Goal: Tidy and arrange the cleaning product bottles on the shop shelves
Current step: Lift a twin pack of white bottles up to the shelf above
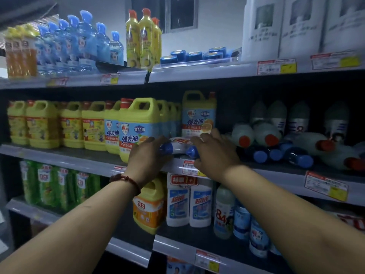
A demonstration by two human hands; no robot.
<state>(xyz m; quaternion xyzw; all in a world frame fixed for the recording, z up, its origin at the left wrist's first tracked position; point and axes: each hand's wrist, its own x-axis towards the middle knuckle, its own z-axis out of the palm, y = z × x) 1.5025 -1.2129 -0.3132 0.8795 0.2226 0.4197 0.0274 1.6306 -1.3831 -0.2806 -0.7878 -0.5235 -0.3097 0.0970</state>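
Note:
A twin pack of white bottles with blue caps [180,144] lies on its side at the front of the middle shelf [59,157], caps toward me. My left hand [147,157] grips its left end over one blue cap. My right hand [212,153] grips the right end over the other cap. A yellow jug with a blue label [138,127] stands just left of the pack, and a taller yellow jug [198,113] stands behind it.
To the right, several white bottles with red caps [266,135] and blue-capped bottles [276,155] lie tumbled on the same shelf. Yellow jugs [43,125] line the left. An upright twin pack [188,202] stands on the shelf below. Blue and yellow bottles fill the top shelf.

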